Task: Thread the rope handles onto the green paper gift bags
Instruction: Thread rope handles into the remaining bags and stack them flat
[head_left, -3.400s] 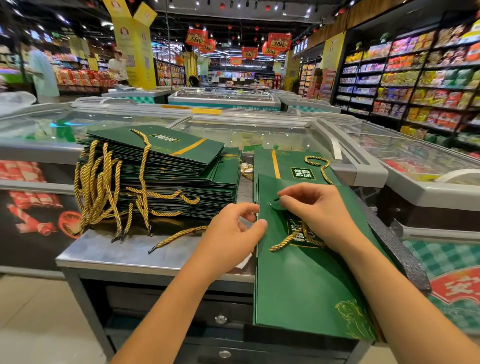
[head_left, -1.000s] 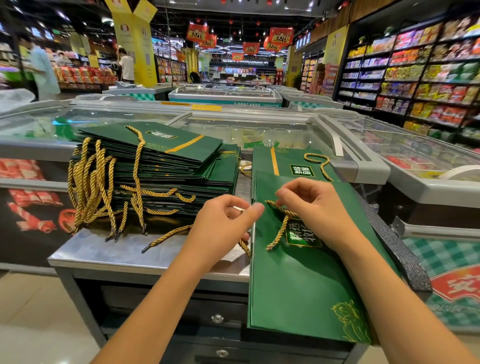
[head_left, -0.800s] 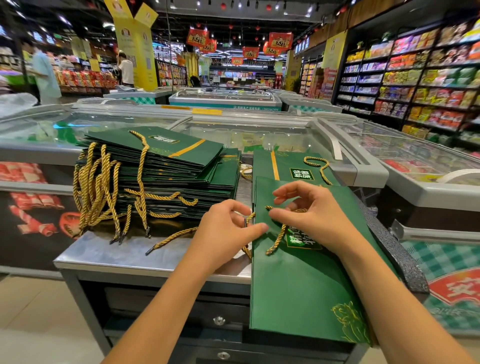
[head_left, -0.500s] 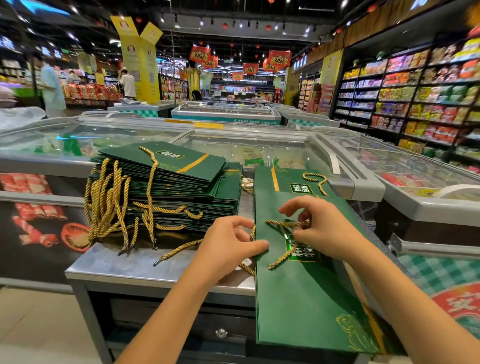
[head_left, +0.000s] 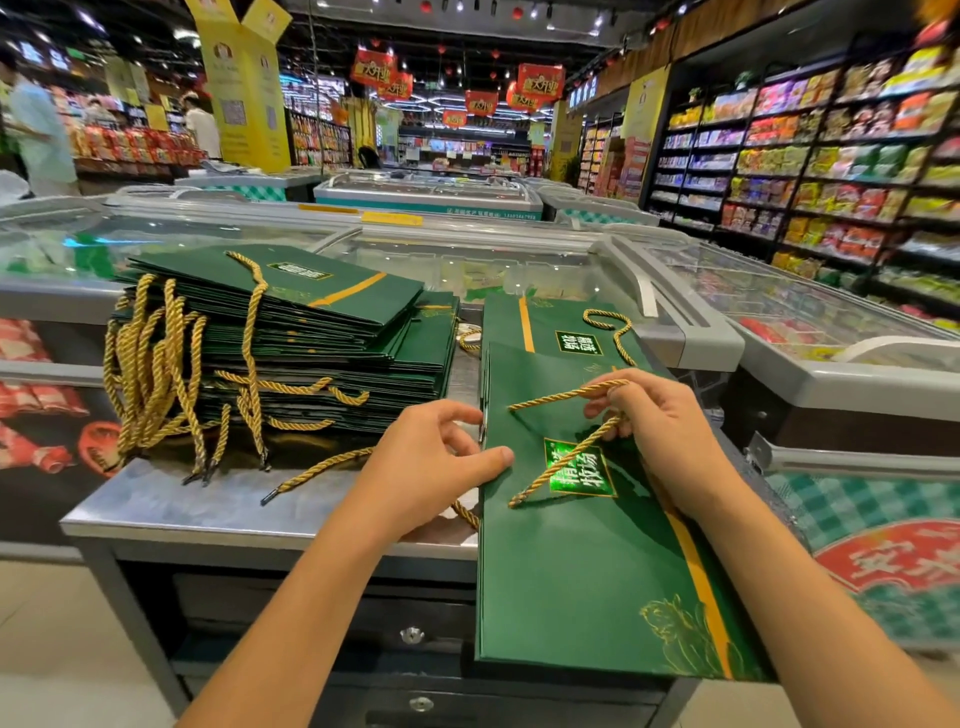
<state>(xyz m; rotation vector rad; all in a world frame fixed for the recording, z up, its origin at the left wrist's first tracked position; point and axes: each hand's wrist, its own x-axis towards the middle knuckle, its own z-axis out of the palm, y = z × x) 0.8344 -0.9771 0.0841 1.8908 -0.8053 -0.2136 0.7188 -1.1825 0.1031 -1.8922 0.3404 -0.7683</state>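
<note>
The green paper gift bag (head_left: 571, 571) lies flat on the steel surface (head_left: 208, 504), its long axis running straight away from the person and its near end overhanging the edge. The right hand (head_left: 670, 436) sits over the bag's far right part and pinches the gold rope handle (head_left: 558, 397) at a bend. One strand runs left toward the bag's left edge, and the other slants back toward the person, its free tip resting on the bag's face. That tip lies near-left of the right hand and close to the left hand (head_left: 421, 467), whose thumb presses flat on the bag's left edge. Whether its curled fingers grip anything cannot be told. The left hand looks better placed to take the tip; no hole is visible
</note>
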